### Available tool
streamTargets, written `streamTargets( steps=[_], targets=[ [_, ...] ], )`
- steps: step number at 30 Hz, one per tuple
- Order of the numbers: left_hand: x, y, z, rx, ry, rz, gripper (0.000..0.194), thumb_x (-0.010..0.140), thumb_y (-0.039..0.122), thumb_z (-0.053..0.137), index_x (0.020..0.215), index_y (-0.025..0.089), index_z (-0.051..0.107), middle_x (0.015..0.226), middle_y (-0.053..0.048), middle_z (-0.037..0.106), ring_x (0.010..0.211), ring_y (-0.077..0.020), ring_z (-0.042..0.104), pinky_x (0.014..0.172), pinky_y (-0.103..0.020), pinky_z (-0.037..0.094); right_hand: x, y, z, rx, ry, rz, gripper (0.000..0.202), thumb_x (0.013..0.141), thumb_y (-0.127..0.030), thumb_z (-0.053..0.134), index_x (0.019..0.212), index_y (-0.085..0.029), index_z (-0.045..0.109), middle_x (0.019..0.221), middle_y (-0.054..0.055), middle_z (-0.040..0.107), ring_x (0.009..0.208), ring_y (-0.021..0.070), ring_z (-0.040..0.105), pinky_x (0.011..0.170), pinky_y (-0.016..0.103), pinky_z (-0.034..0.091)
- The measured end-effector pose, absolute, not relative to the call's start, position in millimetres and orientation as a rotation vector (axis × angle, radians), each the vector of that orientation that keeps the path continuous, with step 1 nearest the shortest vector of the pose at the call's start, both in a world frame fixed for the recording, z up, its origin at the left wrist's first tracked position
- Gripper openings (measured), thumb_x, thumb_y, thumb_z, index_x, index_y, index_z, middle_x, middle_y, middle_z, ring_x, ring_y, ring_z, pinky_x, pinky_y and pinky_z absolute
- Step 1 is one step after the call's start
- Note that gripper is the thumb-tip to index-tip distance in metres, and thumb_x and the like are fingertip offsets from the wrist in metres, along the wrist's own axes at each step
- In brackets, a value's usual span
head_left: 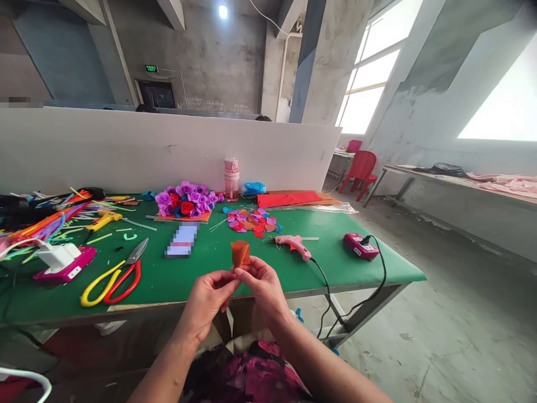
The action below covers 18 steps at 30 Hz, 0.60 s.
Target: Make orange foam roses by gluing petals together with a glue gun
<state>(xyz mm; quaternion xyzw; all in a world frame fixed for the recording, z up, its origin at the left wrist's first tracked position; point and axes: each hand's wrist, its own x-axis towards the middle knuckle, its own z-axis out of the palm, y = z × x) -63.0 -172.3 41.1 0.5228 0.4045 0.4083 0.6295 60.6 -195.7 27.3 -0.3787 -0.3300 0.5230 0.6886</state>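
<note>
An orange petal piece [240,253], curled into a small cup, stands upright between my two hands above the table's front edge. My right hand [263,286] pinches its base with thumb and fingers. Close beside it, my left hand [210,298] has its thumb and fingertips pressed together at the lower end of the same piece. Beyond them lies a pile of loose red, purple, blue and orange petals [251,221]. The pink glue gun [294,244] rests to the right of the hands. Purple and red flowers [187,200] are gathered at the back.
Scissors [119,280] with yellow and red handles lie left on the green table [335,224]. A purple power socket [361,246] sits right, its cable hanging over the front edge. Behind stand a pink bottle [231,179] and a white partition [126,148]; colourful strips [62,218] lie far left.
</note>
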Motion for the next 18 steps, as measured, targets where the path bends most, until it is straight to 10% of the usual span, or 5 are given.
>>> streamTargets(
  steps=[18],
  targets=[
    [-65, -163, 48, 1.178, 0.964, 1.045, 0.032, 0.060, 0.042, 0.074, 0.071, 0.013, 0.066, 0.058, 0.003, 0.053, 0.048, -0.0053, 0.032, 0.044, -0.020, 0.024, 62, -197, 22, -0.846, -0.797, 1.236, 0.034, 0.063, -0.029, 0.082, 0.092, -0.017, 0.070, 0.079, 0.001, 0.073, 0.074, 0.0134, 0.065, 0.081, 0.027, 0.046]
  ],
)
